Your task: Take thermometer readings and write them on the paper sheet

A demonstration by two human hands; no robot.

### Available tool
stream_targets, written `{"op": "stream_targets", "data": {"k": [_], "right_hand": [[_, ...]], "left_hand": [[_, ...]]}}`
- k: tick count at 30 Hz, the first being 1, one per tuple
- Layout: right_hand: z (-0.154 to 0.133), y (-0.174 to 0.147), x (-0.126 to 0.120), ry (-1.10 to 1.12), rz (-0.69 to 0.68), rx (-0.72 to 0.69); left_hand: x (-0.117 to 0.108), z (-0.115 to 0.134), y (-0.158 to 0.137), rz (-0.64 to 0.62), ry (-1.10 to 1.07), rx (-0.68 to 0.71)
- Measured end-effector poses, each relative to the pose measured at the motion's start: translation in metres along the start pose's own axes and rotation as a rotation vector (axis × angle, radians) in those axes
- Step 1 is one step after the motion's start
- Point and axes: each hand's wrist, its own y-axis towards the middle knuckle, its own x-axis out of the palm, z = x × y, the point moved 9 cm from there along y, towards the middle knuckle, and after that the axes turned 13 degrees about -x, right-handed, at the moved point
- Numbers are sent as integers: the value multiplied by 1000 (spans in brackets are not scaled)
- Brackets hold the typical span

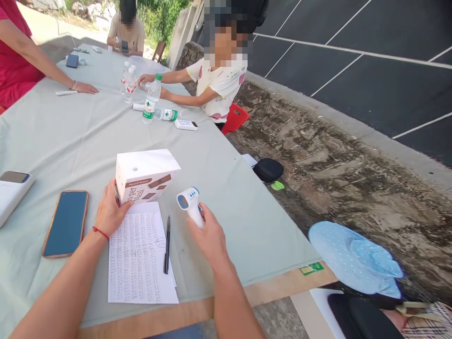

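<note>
My left hand (112,211) grips the near left side of a white cardboard box (148,162) with brown bar pictures printed on its front. The box is at the top edge of a handwritten sheet of paper (136,259). In my right hand (209,233) is a white and blue infrared thermometer (190,205), its small screen facing back toward me. My fingers wrap round its handle. A black pen (167,245) lies on the right side of the paper, between my forearms. To the left of my left hand rests a phone (66,223) in a brown case.
A white power bank (14,193) lies at the far left. Farther back stand water bottles (151,101), with another lying beside a white device (186,125). Several people sit or lean around the cloth-covered table (219,188). A blue hat (353,254) is beyond the right edge.
</note>
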Motion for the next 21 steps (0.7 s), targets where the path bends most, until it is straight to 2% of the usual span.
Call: {"op": "stream_targets", "data": {"k": [3, 5, 8, 10, 13, 16, 18, 21], "right_hand": [[28, -2, 0, -219, -54, -23], [35, -4, -2, -300, -44, -58], [22, -9, -10, -332, 83, -147], [8, -14, -7, -238, 94, -189], [-10, -24, 23, -95, -124, -183], [-23, -33, 43, -132, -273, -216], [-27, -35, 44, -124, -284, -255], [-28, -34, 32, 78, -225, -293]], "left_hand": [[1, -2, -2, 76, -72, 41], [-2, -2, -3, 133, -131, 63], [-12, 11, -11, 232, -116, 133], [-14, 31, -21, 226, -39, 225], [3, 56, -34, 5, 104, 289], [25, 57, -49, -208, 277, 259], [37, 52, -59, -291, 340, 262], [53, 44, -72, -377, 329, 334]]}}
